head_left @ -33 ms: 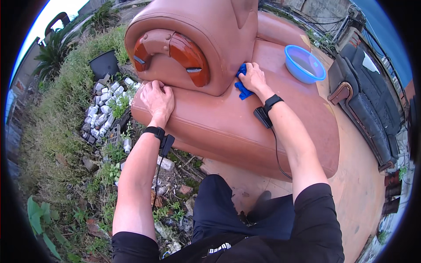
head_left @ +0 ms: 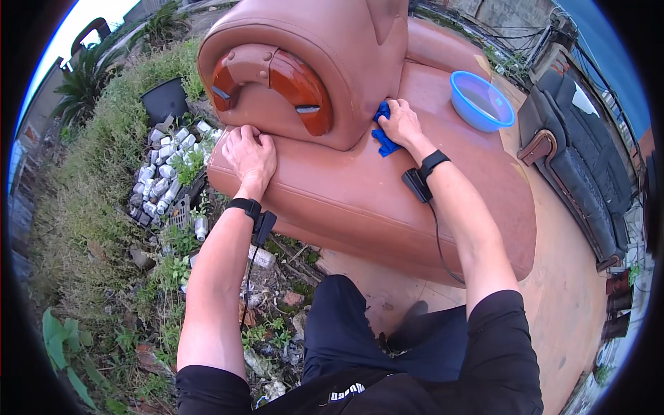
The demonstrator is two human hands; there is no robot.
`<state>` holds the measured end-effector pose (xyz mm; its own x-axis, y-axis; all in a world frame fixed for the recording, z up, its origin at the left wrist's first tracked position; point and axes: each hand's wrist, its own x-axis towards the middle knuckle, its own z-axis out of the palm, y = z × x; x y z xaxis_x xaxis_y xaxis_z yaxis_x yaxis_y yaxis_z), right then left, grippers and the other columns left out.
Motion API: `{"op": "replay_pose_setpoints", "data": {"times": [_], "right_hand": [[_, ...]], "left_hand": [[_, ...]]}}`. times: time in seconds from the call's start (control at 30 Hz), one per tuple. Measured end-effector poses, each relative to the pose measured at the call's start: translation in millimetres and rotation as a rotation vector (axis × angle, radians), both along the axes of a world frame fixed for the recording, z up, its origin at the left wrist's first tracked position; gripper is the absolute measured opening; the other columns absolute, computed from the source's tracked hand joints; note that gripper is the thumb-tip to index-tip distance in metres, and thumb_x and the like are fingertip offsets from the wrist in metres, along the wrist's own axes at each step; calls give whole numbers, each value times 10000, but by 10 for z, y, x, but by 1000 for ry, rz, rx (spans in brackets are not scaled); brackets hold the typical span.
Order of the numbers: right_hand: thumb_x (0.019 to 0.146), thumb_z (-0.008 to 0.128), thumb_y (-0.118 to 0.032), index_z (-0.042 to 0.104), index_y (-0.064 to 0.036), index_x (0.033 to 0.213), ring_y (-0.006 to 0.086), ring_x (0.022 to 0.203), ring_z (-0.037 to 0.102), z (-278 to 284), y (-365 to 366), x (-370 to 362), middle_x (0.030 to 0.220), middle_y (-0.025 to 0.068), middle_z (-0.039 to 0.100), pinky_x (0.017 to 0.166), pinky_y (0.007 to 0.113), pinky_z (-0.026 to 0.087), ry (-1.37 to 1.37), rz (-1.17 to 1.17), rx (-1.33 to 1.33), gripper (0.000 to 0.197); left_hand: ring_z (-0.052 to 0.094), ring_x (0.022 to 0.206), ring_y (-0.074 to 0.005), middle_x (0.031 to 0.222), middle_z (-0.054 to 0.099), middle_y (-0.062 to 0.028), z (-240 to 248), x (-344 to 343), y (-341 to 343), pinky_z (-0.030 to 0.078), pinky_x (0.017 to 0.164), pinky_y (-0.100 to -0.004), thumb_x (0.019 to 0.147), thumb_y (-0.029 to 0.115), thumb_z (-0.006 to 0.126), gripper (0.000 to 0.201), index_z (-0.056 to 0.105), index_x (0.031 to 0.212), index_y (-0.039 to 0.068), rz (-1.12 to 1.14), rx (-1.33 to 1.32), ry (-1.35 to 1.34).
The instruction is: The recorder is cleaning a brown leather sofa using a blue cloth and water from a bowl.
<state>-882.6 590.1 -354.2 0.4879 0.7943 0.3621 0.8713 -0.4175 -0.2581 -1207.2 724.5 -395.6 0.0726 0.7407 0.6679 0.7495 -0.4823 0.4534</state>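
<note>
Blue cleaning cloth, crumpled, sits in the seam where the armrest meets the seat cushion of a brown leather armchair. Right hand is closed over the cloth, fingers curled around it and pressing it against the leather; part of the cloth sticks out below the palm.

Left hand lies flat, fingers together and bent slightly, on the front corner of the seat cushion, holding nothing. Both wrists carry a black band with a small black box; a thin cable runs from the right one along the forearm.

Armchair: smooth, glossy leather, rounded and padded. Armrest front has a curved, polished reddish-brown wood panel set into it.

Blue plastic basin, round and shallow, stands on the seat surface beyond the right hand, well apart from it. Its inside looks pale; whether it holds water cannot be told.

Left of the chair: weedy ground with a heap of small white bottles, some lying in a dark crate. Black plastic pot stands behind the heap; contents not visible.

Right of the chair: bare orange-tan floor, then a dark leather sofa with brown wood trim on its arm.
</note>
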Motion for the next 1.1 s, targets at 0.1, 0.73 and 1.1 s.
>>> {"op": "replay_pose_setpoints", "data": {"times": [0.1, 0.73, 1.1], "right_hand": [[887, 652, -301, 672, -27, 1206, 428, 1160, 638, 92, -213, -281, 1369, 225, 594, 998, 510, 519, 85, 140, 41, 421], [924, 647, -340, 640, -63, 1225, 443, 1139, 628, 60, -442, -251, 1252, 237, 605, 976, 562, 489, -69, -56, 16, 409], [883, 737, -187, 563, -38, 1353, 458, 1348, 458, -38, -1802, -1502, 1454, 251, 468, 1142, 596, 354, -175, 394, 133, 522]], "left_hand": [[572, 1128, -325, 1075, 641, -125, 31, -43, 70, 374, 1054, -492, 864, 245, 624, 166, 664, 939, 102, 14, 25, 16], [578, 1142, -318, 1088, 656, -121, -16, -63, 85, 381, 1056, -489, 872, 264, 623, 182, 681, 947, 109, -8, -32, 7], [609, 1084, -335, 1043, 681, -120, -34, -132, 120, 428, 1005, -493, 868, 268, 626, 177, 695, 903, 109, -7, 30, -5]]}}
